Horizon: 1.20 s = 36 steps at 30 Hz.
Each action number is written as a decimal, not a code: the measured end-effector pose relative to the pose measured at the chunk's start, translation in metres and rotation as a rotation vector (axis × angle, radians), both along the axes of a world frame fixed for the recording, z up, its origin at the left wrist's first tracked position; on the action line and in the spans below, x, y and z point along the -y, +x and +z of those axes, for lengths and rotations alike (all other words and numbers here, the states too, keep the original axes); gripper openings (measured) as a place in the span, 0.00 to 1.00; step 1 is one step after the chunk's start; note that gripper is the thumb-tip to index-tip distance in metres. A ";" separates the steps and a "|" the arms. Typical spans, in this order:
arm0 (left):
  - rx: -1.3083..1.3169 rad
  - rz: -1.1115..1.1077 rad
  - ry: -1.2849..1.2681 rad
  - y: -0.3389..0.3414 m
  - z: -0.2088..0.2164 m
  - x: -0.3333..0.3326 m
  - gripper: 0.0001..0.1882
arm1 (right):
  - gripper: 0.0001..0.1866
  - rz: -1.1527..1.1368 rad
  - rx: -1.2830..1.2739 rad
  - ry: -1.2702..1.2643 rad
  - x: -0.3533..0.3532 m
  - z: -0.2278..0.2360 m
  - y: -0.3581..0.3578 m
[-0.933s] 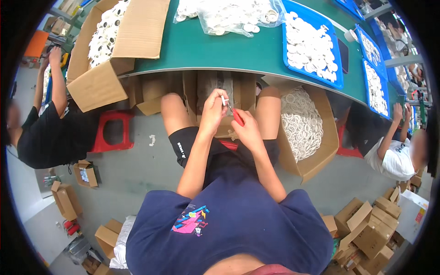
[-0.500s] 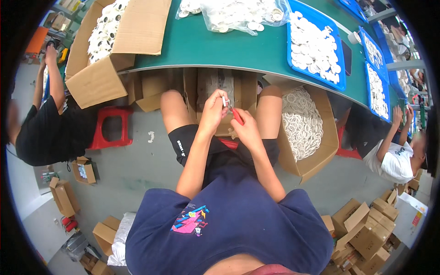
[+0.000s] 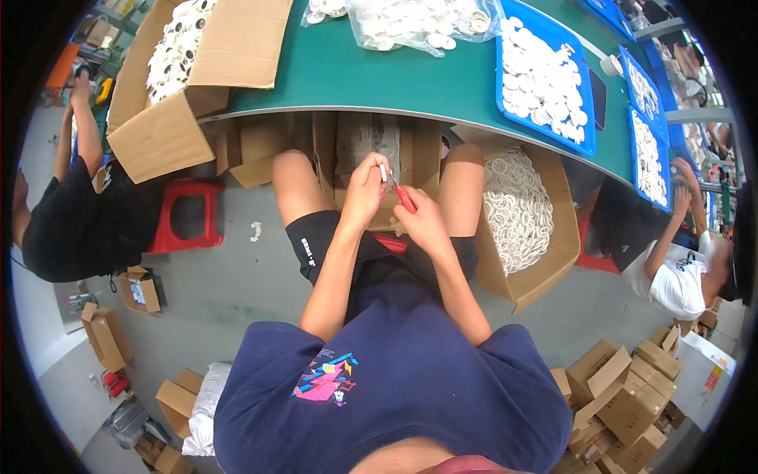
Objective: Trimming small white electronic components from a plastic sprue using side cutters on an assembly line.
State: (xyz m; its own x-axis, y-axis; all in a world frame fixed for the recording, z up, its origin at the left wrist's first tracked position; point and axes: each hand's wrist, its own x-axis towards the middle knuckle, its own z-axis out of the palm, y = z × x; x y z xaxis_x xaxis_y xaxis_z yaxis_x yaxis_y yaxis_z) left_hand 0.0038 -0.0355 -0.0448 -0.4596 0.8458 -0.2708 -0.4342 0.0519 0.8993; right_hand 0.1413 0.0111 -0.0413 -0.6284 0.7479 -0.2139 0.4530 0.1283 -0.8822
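Note:
Between my knees, my left hand [image 3: 365, 192] pinches a small white plastic part [image 3: 384, 172] that sticks up past the fingers. My right hand [image 3: 425, 220] is wrapped round red-handled pliers [image 3: 406, 199], whose metal jaws point up-left at the white part. The jaws are too small to tell whether they grip it. Both hands are held close together, just below the table edge. Under them stands an open cardboard box [image 3: 410, 154] with part of its inside hidden by my hands.
White rings fill a cardboard box [image 3: 545, 288] by my right knee. On the green table [image 3: 316, 79] are a blue tray [image 3: 588, 130] of white discs, a clear bag [image 3: 410, 24] of white parts and a carton [image 3: 237, 47]. Co-workers sit on both sides, near red stools [image 3: 162, 229].
My hands stay nearly in place, with the pliers' jaws still at the white part. The view has shifted slightly. The co-worker at right has moved an arm.

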 end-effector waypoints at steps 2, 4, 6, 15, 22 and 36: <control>-0.098 0.010 0.013 0.000 -0.006 0.000 0.10 | 0.20 0.007 0.019 -0.008 0.001 -0.001 0.000; -0.123 -0.005 0.015 -0.003 -0.011 0.002 0.10 | 0.20 0.009 0.027 -0.006 0.002 -0.006 0.000; -0.145 -0.021 0.016 -0.003 -0.012 0.002 0.10 | 0.19 0.000 0.030 -0.008 0.003 -0.005 -0.001; 0.005 0.029 0.075 -0.003 -0.019 0.002 0.09 | 0.19 -0.038 0.020 -0.052 0.007 -0.004 -0.005; 0.063 0.071 0.049 -0.002 -0.023 0.008 0.09 | 0.19 0.012 0.041 0.071 0.008 -0.006 -0.007; 0.173 0.105 0.038 -0.008 -0.027 0.018 0.09 | 0.18 0.068 0.071 0.108 0.013 -0.008 -0.013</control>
